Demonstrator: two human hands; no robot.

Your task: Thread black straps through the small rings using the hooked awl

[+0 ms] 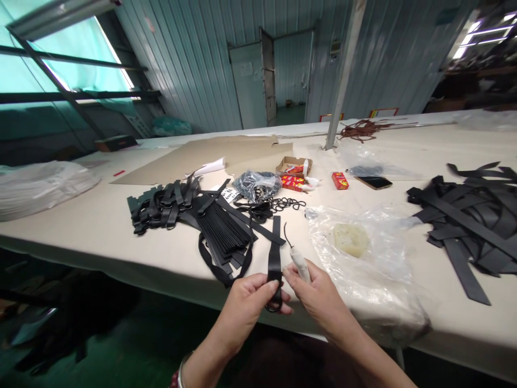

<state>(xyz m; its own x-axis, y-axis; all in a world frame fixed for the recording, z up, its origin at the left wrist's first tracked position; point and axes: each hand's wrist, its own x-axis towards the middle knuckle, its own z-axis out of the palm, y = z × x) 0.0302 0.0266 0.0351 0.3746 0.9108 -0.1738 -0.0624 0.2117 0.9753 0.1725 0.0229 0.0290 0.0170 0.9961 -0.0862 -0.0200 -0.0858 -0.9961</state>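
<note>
Near the table's front edge, my left hand (255,293) pinches a black strap (275,256) between thumb and fingers. The strap's near end loops round a dark ring (273,308), and its far end lies out over the table. My right hand (311,285) is close beside it, wrapped round a small white bottle (299,264), which looks like a glue bottle with a thin dark tip pointing up and away. The right fingertips are at the strap's edge; whether they touch it I cannot tell. To the left lies a fanned stack of black straps (222,229).
Looped straps with rings (165,205) lie at left, loose black straps (476,215) at right. A yellowish block (350,240) rests on clear plastic (383,264). Beyond are red boxes (340,181), a phone (374,182), a bagged dark bundle (258,185) and a metal post (343,75).
</note>
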